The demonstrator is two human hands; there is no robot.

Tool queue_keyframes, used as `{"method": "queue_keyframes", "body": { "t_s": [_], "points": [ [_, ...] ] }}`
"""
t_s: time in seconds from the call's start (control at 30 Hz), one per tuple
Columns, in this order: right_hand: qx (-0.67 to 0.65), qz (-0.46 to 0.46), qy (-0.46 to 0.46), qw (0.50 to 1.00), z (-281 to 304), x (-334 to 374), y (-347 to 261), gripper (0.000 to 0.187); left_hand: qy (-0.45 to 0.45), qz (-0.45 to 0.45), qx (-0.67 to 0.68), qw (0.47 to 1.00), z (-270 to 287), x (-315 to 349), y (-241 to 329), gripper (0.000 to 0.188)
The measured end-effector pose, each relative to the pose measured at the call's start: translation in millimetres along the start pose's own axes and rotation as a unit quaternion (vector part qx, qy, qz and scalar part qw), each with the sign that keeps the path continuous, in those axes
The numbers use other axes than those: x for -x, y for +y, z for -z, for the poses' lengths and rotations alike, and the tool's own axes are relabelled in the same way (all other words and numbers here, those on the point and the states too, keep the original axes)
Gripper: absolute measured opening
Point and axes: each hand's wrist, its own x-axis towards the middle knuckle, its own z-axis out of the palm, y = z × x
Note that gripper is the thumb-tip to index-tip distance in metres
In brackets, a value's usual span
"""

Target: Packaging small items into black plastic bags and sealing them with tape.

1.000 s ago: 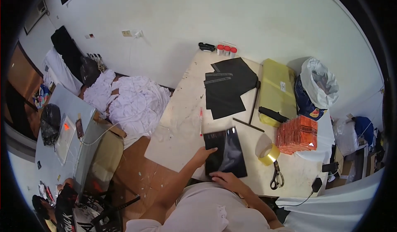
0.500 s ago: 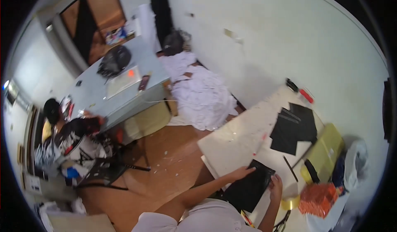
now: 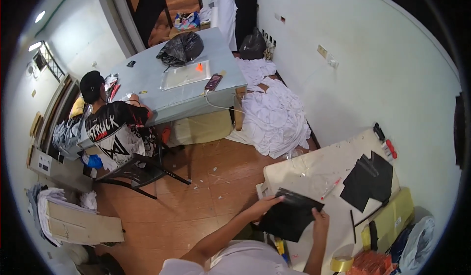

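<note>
I hold a thin black sheet [image 3: 290,218] in front of me, over the near left part of the cream table [image 3: 289,171]. My left hand [image 3: 266,206] pinches its left upper corner, and my right hand [image 3: 321,222] grips the right one. A band along the top edge shines; whether it is plastic or cloth I cannot tell. More black sheets [image 3: 364,183] lie overlapping farther right on the table. Between them and my hands rests a red and clear pen [image 3: 331,188]. A narrow black strip [image 3: 353,226] lies right of my right hand.
Yellow tape [image 3: 342,263], an orange bundle [image 3: 368,264] and a yellow-green folded thing [image 3: 398,213] crowd the table's right side. A person [image 3: 120,123] sits on a black chair [image 3: 140,174] at a blue table [image 3: 147,86]. White cloth [image 3: 274,118] is heaped on the floor.
My view has swung left, so the room appears shifted right. The black sheet has been raised and turned, its top edge now stretched between both hands.
</note>
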Motion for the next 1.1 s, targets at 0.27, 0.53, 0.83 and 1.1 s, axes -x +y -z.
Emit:
{"method": "queue_keyframes", "body": {
  "t_s": [0.27, 0.53, 0.83, 1.1],
  "points": [
    [-0.004, -0.036, -0.139, 0.990, -102, -5, 2, 0.019, 0.210, -0.139, -0.030, 0.967, 96, 76, -24, 0.039],
    [0.106, -0.039, -0.232, 0.966, -167, -32, 25, 0.023, 0.315, -0.338, -0.016, 0.887, 121, 74, 6, 0.035],
    [0.070, -0.071, -0.186, 0.978, -241, -105, 24, 0.024, 0.429, -0.427, -0.404, 0.686, 134, 34, 110, 0.019],
    [0.069, -0.066, -0.148, 0.984, -288, -123, 13, 0.019, 0.204, -0.443, -0.472, 0.735, 162, -15, 149, 0.025]
  ]
}}
